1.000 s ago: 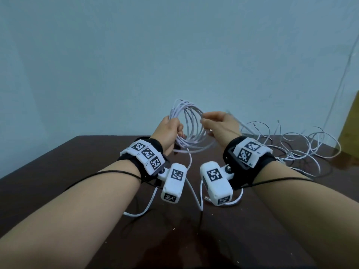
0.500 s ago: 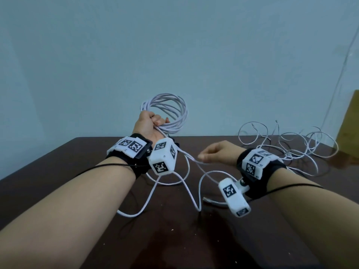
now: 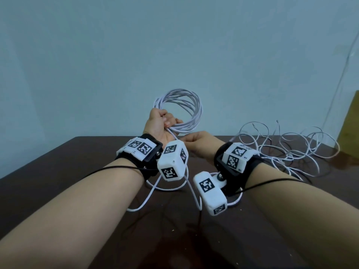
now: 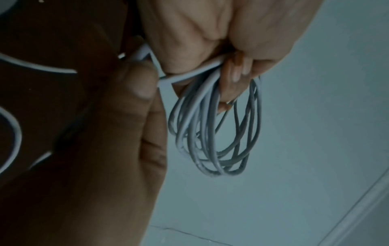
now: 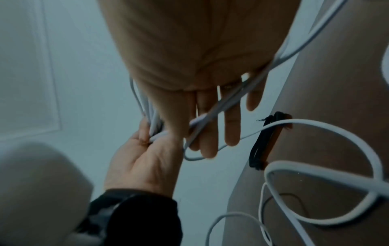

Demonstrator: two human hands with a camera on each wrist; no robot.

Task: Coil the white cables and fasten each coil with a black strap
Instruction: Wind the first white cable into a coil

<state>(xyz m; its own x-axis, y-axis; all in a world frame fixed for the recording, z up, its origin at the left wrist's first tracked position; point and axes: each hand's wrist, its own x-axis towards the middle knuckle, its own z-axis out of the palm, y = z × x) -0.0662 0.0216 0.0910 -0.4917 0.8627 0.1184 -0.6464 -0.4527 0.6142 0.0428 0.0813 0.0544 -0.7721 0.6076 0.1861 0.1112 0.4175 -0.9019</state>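
My left hand [image 3: 168, 123] is raised above the table's far edge and grips a coil of white cable [image 3: 182, 109] of several loops; the left wrist view shows its fingers [image 4: 233, 74] curled round the bundle [image 4: 210, 133]. My right hand [image 3: 187, 139] is close beside it, just below. Its thumb and fingers [image 5: 231, 126] pinch the loose strand [image 5: 212, 114] that leaves the coil. The rest of that cable [image 3: 151, 193] trails down onto the table. A black strap [image 5: 265, 141] lies on the table near the hands, seen only in the right wrist view.
A second white cable [image 3: 287, 150] lies uncoiled in loose tangled loops on the right of the dark brown table [image 3: 68, 171]. A wooden object [image 3: 351, 123] stands at the far right edge. A pale wall rises right behind the table.
My right hand left the coil, slid down and right along the loose strand, then came back up beside my left hand. The left hand shifted left with the coil and turned it.
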